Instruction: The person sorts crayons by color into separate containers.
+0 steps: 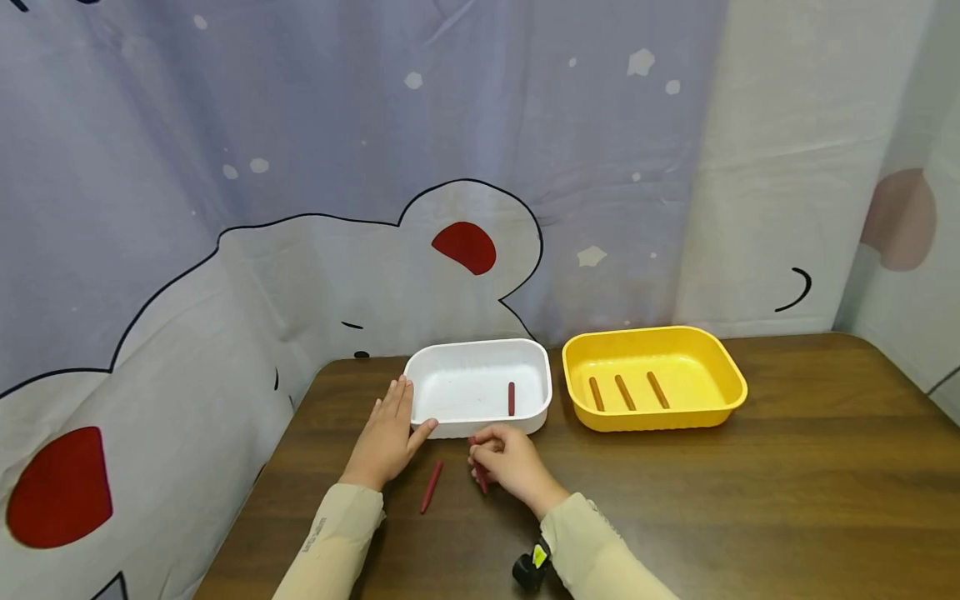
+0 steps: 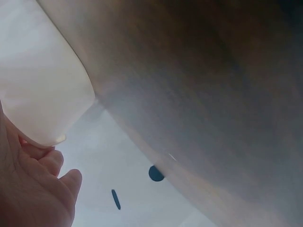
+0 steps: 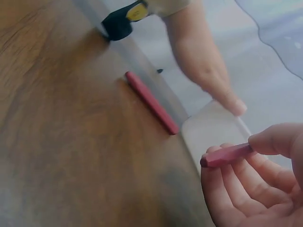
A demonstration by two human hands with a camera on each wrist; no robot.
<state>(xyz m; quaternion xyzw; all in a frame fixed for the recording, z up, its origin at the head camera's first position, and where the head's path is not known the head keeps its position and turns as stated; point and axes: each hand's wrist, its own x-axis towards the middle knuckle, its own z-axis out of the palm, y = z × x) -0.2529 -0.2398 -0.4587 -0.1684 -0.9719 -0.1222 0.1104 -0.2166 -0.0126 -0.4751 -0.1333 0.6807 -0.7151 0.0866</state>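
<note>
My right hand (image 1: pixel 513 467) pinches a dark red crayon (image 3: pixel 227 155) between thumb and fingers, just in front of the white tray (image 1: pixel 468 429). Straight fingers of my left hand (image 1: pixel 384 433) rest along that tray's left end, the thumb at its front rim. Inside the white tray, toward its right side, lies one red crayon (image 1: pixel 512 398). Another red crayon (image 1: pixel 431 487) lies on the table between my two hands; the right wrist view shows it too.
A yellow tray (image 1: pixel 727 408) holding three brown crayons (image 1: pixel 625 392) stands right of the white one on the wooden table (image 1: pixel 825 500). Behind the table hangs a patterned curtain (image 1: pixel 615 167). A black wrist camera (image 1: pixel 529 572) sits by my right sleeve.
</note>
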